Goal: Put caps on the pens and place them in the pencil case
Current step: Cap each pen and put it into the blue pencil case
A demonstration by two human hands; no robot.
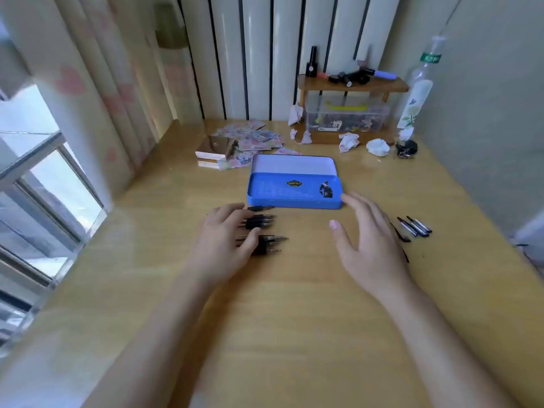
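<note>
Glossy wood-grain desk (pixel 279 319) | blue tin pencil case (pixel 294 192) open, lid upright | uncapped black pens (pixel 262 231) under left hand (pixel 223 242), fingers spread | caps (pixel 415 226) beside right hand (pixel 368 242), open, holding nothing

I see a yellowish wooden desk (pixel 294 319). On it lie an open blue pencil case (pixel 294 188), uncapped black pens (pixel 263 231), loose caps (pixel 415 226), scattered cards (pixel 250 139), crumpled tissues (pixel 348 141) and a small wooden shelf (pixel 351 83).

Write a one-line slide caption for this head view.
Left hand on uncapped pens, right hand open near caps, open blue pencil case ahead.
</note>
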